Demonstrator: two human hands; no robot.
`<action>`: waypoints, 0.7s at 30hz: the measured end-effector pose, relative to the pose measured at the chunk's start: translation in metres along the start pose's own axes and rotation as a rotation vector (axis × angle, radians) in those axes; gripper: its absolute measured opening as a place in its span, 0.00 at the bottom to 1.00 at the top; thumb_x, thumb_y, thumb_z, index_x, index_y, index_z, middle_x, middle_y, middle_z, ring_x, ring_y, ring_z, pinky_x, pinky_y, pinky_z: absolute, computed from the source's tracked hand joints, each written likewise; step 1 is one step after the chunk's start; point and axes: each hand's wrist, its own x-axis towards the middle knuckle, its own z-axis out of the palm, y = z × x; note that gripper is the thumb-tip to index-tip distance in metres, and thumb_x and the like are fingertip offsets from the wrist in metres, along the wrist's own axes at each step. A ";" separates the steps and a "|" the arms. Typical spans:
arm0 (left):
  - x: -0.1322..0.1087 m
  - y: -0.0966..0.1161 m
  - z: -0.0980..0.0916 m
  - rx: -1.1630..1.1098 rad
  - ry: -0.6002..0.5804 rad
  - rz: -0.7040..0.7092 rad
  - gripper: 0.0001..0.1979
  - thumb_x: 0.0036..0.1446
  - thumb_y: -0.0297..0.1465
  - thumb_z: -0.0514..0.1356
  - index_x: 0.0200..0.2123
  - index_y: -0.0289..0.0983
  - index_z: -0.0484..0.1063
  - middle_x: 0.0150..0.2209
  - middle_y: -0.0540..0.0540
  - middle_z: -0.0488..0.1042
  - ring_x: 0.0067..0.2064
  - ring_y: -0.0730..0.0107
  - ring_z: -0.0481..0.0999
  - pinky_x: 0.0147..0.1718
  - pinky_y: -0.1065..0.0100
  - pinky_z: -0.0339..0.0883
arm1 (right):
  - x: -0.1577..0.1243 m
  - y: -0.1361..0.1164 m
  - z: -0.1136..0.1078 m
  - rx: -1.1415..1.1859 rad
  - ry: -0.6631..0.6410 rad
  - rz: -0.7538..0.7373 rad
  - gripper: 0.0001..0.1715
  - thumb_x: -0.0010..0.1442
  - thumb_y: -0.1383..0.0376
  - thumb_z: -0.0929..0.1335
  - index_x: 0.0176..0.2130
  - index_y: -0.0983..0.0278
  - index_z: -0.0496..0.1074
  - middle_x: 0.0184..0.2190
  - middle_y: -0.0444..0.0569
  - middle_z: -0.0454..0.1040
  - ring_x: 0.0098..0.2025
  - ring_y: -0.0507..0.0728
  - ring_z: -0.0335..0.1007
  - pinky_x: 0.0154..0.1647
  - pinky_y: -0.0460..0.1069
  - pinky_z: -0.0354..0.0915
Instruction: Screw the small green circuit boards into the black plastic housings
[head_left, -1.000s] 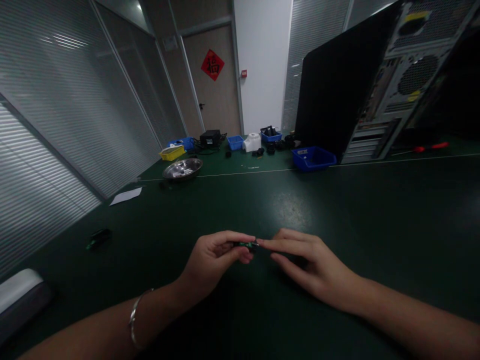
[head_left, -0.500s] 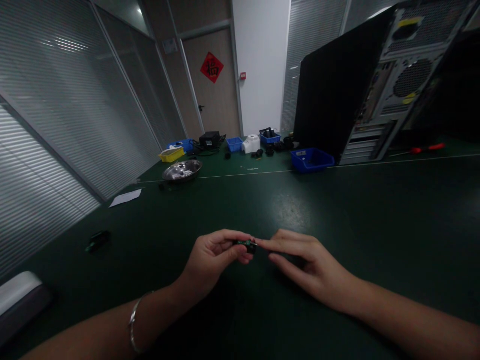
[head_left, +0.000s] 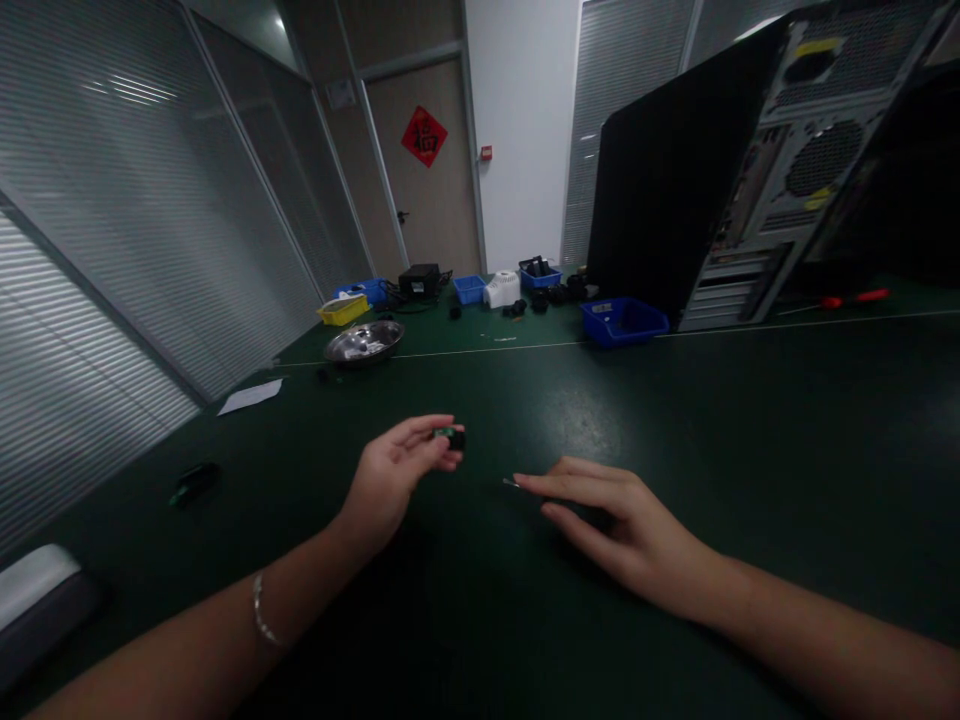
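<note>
My left hand (head_left: 394,468) is closed, with a small green circuit board with a black part (head_left: 454,438) pinched between thumb and fingers, raised over the table. To its right, my right hand (head_left: 607,520) rests low near the tabletop, index finger stretched forward and thumb bent below it. A thin shiny metal piece (head_left: 511,483) sticks out past the right index fingertip; the rest of it is hidden by the fingers. A clear gap lies between the board and this metal tip.
On the green table (head_left: 480,600) lie a dark piece with green (head_left: 195,482), a paper (head_left: 251,396) and a metal bowl (head_left: 365,342). A blue tray (head_left: 624,322) stands before a computer case (head_left: 675,180). A grey-white object (head_left: 37,600) sits at the left edge.
My left hand has moved away to the left and farther forward with the circuit board, parting it from the right fingertip. The right hand has stayed nearly still; its metal tip now shows.
</note>
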 end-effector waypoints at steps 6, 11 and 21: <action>0.061 0.004 -0.076 -0.274 0.500 0.215 0.11 0.58 0.17 0.54 0.31 0.32 0.75 0.36 0.45 0.76 0.39 0.73 0.77 0.43 0.72 0.73 | 0.000 0.002 -0.002 0.008 -0.005 0.030 0.20 0.67 0.67 0.62 0.57 0.59 0.67 0.39 0.50 0.73 0.39 0.55 0.69 0.38 0.49 0.67; 0.080 0.003 -0.119 -0.315 0.739 0.287 0.13 0.57 0.14 0.54 0.25 0.32 0.71 0.34 0.48 0.73 0.38 0.76 0.75 0.46 0.70 0.73 | 0.000 0.001 -0.003 0.006 -0.023 0.022 0.21 0.66 0.67 0.62 0.57 0.59 0.67 0.40 0.50 0.73 0.39 0.54 0.70 0.38 0.49 0.67; 0.087 -0.007 -0.140 -0.267 0.778 0.208 0.14 0.61 0.33 0.58 0.49 0.35 0.68 0.49 0.42 0.71 0.45 0.62 0.74 0.41 0.56 0.72 | -0.001 0.000 -0.004 0.022 -0.039 0.019 0.19 0.66 0.67 0.63 0.56 0.60 0.68 0.41 0.49 0.73 0.39 0.54 0.70 0.38 0.48 0.67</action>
